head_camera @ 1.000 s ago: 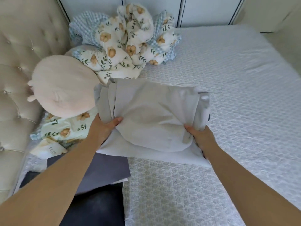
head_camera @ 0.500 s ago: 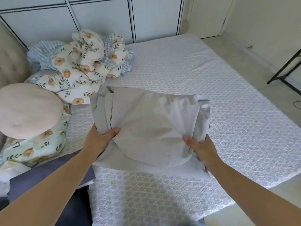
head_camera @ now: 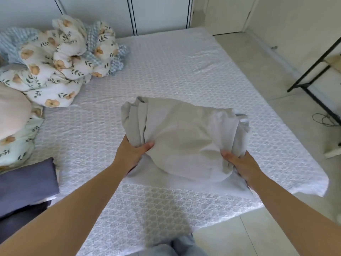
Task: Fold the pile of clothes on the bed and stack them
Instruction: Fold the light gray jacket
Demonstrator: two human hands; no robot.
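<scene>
A folded pale grey garment [head_camera: 184, 137] is held over the middle of the white patterned bed [head_camera: 166, 71]. My left hand [head_camera: 132, 154] grips its near left corner, thumb on top. At the near right corner my right hand [head_camera: 241, 166] holds the bunched edge the same way. The garment's lower layer hangs toward the bed's near edge. A folded dark blue-grey cloth [head_camera: 25, 183] lies at the bed's left, over something darker below it.
A crumpled floral and blue-check duvet [head_camera: 60, 60] fills the far left corner. A round beige cushion [head_camera: 11, 111] rests on a floral pillow [head_camera: 16, 143] at the left edge. White wardrobe doors stand behind. A black metal frame [head_camera: 313, 74] and tiled floor are on the right.
Both hands have carried the grey garment to the right, away from the pillows and the dark cloth, toward the bed's right side. My view has swung right with them.
</scene>
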